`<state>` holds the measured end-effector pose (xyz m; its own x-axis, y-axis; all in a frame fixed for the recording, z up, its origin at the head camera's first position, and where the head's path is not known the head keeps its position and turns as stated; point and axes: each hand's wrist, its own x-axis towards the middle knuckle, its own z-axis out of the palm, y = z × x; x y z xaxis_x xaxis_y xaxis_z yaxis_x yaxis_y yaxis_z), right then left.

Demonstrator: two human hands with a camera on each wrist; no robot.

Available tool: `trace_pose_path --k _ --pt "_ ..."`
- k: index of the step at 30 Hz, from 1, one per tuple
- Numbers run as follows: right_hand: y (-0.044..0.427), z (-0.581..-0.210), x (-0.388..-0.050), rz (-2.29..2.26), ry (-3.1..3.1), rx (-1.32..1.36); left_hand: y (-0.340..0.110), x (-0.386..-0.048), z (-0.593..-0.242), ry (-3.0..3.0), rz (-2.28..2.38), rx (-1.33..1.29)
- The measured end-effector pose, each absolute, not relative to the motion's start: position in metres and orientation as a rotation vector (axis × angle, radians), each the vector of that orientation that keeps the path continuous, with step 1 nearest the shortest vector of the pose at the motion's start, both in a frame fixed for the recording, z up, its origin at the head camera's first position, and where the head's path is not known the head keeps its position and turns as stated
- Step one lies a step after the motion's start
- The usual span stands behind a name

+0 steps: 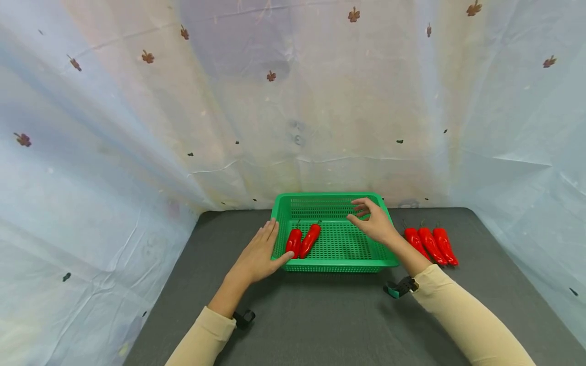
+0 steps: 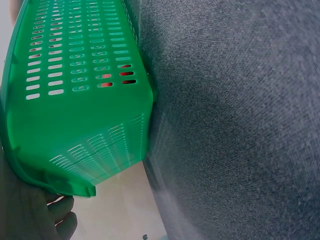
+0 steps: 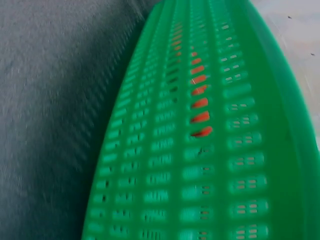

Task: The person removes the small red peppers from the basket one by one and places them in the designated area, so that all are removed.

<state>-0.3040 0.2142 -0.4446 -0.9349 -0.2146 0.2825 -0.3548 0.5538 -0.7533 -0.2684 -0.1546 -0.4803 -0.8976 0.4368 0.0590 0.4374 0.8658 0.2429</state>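
Note:
A green plastic basket with slotted walls stands on the dark table. Inside it, at the left end, two red chili peppers lie side by side. My left hand rests at the basket's left rim, fingers straight and the thumb over the near left corner; the left wrist view shows its fingertips beside the green rim. Above the basket's right side hangs my right hand, fingers loosely bent, thumb apart from them, nothing between. The right wrist view shows only the basket's wall, with red showing through slots.
Three more red chili peppers lie in a row on the table, right of the basket and close to my right forearm. The grey table extends in front. Behind it hangs a pale patterned sheet, with more at both sides.

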Motion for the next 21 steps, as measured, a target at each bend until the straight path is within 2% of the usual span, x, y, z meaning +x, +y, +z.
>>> trace_pose_path --k 21 --pt "0.156 -0.451 -0.316 1.329 -2.751 0.428 -0.154 -0.268 -0.481 -3.024 -0.397 -0.710"
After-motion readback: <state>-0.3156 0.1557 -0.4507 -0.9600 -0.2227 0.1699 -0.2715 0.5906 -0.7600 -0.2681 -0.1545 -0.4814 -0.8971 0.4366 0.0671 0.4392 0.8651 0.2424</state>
